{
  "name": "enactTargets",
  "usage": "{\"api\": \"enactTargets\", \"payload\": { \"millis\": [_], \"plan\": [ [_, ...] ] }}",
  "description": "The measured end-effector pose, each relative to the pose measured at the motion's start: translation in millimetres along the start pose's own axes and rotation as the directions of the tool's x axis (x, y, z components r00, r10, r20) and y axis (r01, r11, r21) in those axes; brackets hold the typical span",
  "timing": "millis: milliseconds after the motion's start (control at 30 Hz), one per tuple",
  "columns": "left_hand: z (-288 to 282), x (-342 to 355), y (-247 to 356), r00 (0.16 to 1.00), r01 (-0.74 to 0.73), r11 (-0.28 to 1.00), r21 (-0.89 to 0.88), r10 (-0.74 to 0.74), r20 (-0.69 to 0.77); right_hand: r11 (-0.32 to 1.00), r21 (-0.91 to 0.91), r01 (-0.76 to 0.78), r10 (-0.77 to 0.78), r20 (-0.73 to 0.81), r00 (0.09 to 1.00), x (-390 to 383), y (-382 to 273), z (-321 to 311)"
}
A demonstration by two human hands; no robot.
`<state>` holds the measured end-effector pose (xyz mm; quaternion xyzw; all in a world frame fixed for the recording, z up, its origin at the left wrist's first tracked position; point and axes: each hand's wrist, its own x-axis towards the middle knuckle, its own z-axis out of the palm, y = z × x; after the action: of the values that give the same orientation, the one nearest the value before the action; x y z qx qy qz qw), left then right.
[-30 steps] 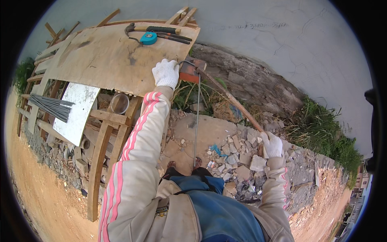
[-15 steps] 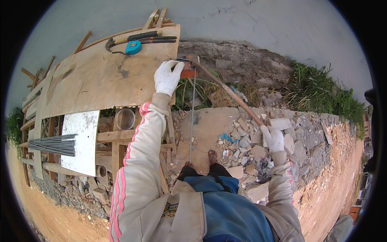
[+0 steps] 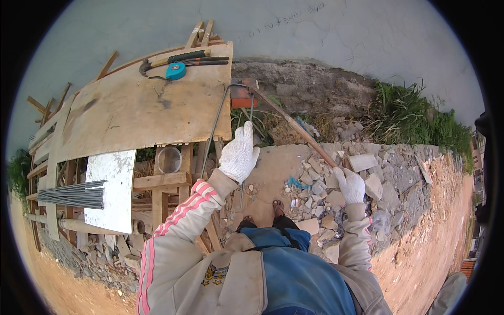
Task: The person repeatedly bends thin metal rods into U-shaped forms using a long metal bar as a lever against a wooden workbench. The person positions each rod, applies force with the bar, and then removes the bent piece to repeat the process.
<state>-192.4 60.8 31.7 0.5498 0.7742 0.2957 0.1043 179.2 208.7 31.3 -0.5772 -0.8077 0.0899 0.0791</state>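
- L hand (image 3: pixel 239 153), white knit glove: over the rod's straight leg, back of hand up, fingers tog. & pointing twd the block, thumb out to the R. Rod goes out of sight under it; can't tell if the fingers grip it.
- R hand (image 3: pixel 350 185), same type of glove: fingers wrapped around lower end of the long brown lever (image 3: pixel 296 129).
- Lever runs diag. up-left from R hand; its far end is at the block.
- Grey rod (image 3: pixel 216 125): bent approx. like a hairpin, bend up at the block. One leg slants down-left past the plywood edge, the other passes under L hand, its end showing below.
- Red-brown block (image 3: pixel 243 101): just beside R edge of plywood (image 3: pixel 142 113).
- On plywood, far edge: hammer (image 3: pixel 176 60) w/ dark grip, blue tape measure (image 3: pixel 176 71) just below it, dark-handled tool (image 3: pixel 207 62) alongside.
- Bundle of grey rods (image 3: pixel 72 194): lower L, partly on white board (image 3: pixel 110 210).
- Round clear container (image 3: pixel 169 159): btwn white board & L hand, by the timber frame (image 3: pixel 160 181).
- Rubble (image 3: pixel 328 202) on ground, R of the person's feet; plants (image 3: pixel 401 107) along wall base, upper R.
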Motion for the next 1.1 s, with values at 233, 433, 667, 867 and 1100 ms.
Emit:
{"api": "enactTargets", "payload": {
  "millis": [233,433,667,867,1100],
  "plan": [
    [19,-15,-30,0.99,0.105,0.939,-0.328,-0.068,0.122,0.994,-0.107,0.033,-0.033,-0.003,0.999,17,9,-7],
    [34,-12,-45,0.995,0.049,0.91,-0.413,-0.01,0.096,0.995,-0.086,0.057,-0.06,-0.027,0.998,33,12,-11],
    [37,-15,-46,0.999,-0.028,0.935,-0.353,0.012,-0.047,0.997,-0.078,-0.011,0.012,0.006,1.0,8,-2,-10],
    [18,-22,-50,0.987,0.156,0.873,-0.462,-0.154,0.044,0.998,-0.056,-0.024,0.019,-0.087,0.996,-36,-33,-9],
    [10,-37,-49,0.994,0.104,0.928,-0.357,-0.106,0.014,0.989,-0.101,-0.106,0.107,0.005,0.994,-36,-44,-22]
  ]
}}
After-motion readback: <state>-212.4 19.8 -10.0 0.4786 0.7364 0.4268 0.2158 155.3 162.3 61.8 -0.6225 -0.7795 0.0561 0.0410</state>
